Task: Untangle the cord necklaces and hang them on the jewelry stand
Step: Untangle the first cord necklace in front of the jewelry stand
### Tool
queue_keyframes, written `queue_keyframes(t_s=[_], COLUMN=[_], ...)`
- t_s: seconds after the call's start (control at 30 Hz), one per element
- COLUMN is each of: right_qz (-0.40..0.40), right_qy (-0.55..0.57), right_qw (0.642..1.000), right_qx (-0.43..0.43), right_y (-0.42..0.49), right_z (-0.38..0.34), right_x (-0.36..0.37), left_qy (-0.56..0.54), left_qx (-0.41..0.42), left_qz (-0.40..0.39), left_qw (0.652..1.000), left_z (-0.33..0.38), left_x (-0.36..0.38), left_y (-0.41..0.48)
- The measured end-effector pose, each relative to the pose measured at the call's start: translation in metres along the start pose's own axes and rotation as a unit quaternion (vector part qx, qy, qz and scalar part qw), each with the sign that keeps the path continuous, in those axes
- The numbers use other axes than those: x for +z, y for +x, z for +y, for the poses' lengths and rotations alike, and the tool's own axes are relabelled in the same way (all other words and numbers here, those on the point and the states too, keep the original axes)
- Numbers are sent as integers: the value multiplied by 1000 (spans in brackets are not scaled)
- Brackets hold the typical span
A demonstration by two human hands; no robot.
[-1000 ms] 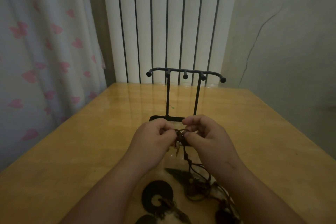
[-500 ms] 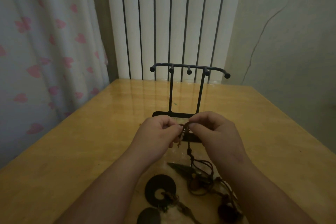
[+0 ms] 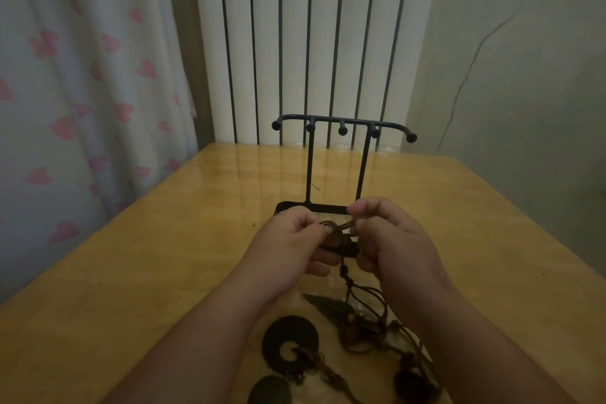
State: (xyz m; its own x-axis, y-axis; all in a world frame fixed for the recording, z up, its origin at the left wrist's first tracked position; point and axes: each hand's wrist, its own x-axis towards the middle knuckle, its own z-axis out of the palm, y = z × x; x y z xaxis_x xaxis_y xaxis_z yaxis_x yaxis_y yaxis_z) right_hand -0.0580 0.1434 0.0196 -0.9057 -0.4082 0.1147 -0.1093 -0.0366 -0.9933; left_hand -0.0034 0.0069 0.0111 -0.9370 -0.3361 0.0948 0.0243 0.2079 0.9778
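Scene: A head-worn camera looks down at 2 bare hands working over a glossy wooden table [image 3: 157, 272].
Left hand: The left hand [image 3: 285, 244] has curled fingers and pinches one side of a small knot [image 3: 333, 228] of brown cord.
Right hand: The right hand [image 3: 398, 244] is also curled and pinches the cord on the knot's other side, thumb against forefinger.
Necklaces: The cord necklaces [image 3: 364, 334] trail from the knot down to a tangled heap on the table near the person, between the forearms.
Pendants: A dark ring pendant [image 3: 290, 343], a leaf-shaped pendant [image 3: 331, 305] and a dark oval pendant [image 3: 270, 390] lie in the heap. Which cord each belongs to cannot be told.
Stand: The black jewelry stand [image 3: 342, 123] is upright just beyond the hands. All 5 of its ball-tipped pegs are bare.
Surroundings: A white ribbed radiator [image 3: 311, 43] is behind the table, and a curtain with pink hearts [image 3: 65, 108] hangs to the left.
Step in hand: This looks like early untangling, with the first knot being teased apart and nothing hung yet.
Next move: The knot probably needs loosening by gentle opposite pulls, then 1 cord drawn free of the heap. A hard tug could tighten it.
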Motion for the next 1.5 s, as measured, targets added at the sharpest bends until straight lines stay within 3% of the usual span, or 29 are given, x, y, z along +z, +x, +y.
queue_keyframes(t_s=[0.17,0.4,0.6,0.9,1.17,1.4,1.5], right_qz=[-71,-17,2,9,-10,32,29], right_qy=[-8,-81,-136,-173,-146,-265,-258], right_qw=[997,995,988,982,989,960,963], right_qx=[-29,-63,-75,-68,-29,-87,-72], right_y=[-5,-4,-4,-1,-2,-1,-2], right_z=[-3,-1,0,4,4,4,5], right_x=[0,4,6,8,9,10,9], left_qy=[-94,-109,-80,-40,-18,-23,-30], left_qx=[7,42,63,92,99,85,74], left_qz=[-13,58,100,94,97,83,69], left_qw=[995,991,990,991,990,993,994], left_z=[2,-3,-2,-3,-3,-4,-3], left_x=[0,-1,-2,0,2,3,1], left_y=[-1,2,1,2,2,3,3])
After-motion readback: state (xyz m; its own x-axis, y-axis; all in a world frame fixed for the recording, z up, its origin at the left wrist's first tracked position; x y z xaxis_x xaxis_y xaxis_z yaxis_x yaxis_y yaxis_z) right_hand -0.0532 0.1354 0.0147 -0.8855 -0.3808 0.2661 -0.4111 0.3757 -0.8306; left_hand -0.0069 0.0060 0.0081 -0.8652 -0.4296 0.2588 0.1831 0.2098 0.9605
